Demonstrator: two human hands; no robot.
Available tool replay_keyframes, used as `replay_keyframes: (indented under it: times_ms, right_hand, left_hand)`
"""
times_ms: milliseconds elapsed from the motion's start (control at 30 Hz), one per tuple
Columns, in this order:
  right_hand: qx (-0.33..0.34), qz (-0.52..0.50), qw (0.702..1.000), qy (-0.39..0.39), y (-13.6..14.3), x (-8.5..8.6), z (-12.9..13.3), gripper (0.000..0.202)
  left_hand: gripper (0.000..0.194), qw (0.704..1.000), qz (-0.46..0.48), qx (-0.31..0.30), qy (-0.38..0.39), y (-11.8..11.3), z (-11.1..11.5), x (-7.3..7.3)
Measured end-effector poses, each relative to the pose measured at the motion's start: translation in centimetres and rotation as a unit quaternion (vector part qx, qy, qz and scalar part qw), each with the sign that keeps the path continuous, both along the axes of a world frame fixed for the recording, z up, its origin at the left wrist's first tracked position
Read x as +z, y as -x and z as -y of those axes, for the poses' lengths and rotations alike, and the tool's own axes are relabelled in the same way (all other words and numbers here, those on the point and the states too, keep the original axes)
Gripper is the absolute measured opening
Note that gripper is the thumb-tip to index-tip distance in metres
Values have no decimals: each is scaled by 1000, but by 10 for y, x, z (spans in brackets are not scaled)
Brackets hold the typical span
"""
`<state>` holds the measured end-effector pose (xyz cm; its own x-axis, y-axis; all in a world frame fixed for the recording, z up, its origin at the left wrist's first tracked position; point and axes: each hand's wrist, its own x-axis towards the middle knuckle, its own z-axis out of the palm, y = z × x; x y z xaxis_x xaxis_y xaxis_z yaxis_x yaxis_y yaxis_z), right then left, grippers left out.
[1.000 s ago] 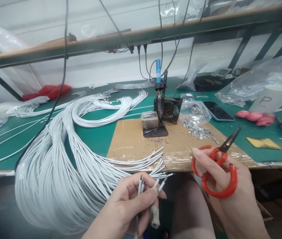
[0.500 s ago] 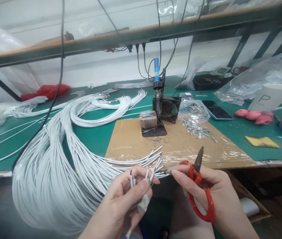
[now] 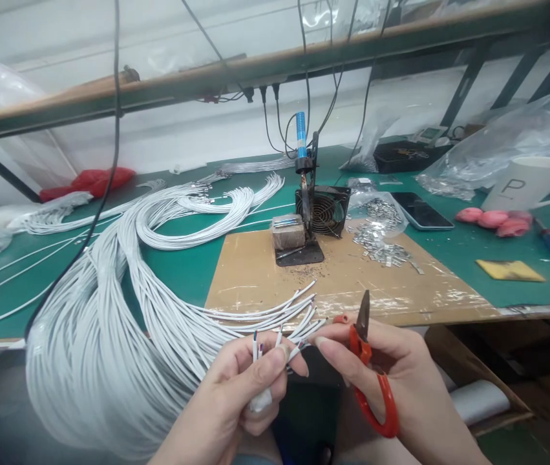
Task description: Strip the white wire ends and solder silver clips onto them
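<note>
Several white cable ends (image 3: 255, 345) with dark and coloured wire tips stick up from my left hand (image 3: 250, 381), which is closed around them below the board's front edge. My right hand (image 3: 376, 361) holds orange-handled scissors (image 3: 376, 387), their dark blades pointing up. Its thumb and forefinger are pinched close to a cable end beside my left fingertips; whether they grip it is too small to tell. A big bundle of white cables (image 3: 105, 336) hangs over the table edge at the left, its loose ends lying just behind my hands.
On a brown board (image 3: 245, 278) stand a soldering iron (image 3: 301, 139) in its holder, a small fan (image 3: 326, 210) and a pile of metal pieces (image 3: 384, 239). Right of them lie a phone (image 3: 420, 210), a yellow sponge (image 3: 510, 270) and a white cup (image 3: 529, 184).
My right hand has moved left with the scissors, nearer my left fingers. The cable ends in my left hand have shifted, one now tilting right towards my right fingertips.
</note>
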<state>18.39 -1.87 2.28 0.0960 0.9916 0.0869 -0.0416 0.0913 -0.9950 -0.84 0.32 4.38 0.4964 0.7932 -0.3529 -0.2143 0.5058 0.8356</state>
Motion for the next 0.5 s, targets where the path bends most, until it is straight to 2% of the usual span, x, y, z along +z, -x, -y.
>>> replay_keyframes:
  times_ms: [300, 433, 500]
  right_hand:
    - [-13, 37, 994, -101, 8, 1, -4, 12]
    - [-62, 151, 968, -190, 11, -5, -2, 21]
    - [-103, 173, 963, -181, 11, -6, -2, 23]
  left_hand:
    - [29, 1000, -20, -19, -9, 0, 1, -2]
    - [32, 999, -31, -9, -12, -3, 2, -3]
    - [33, 999, -36, -5, -21, -5, 2, -3]
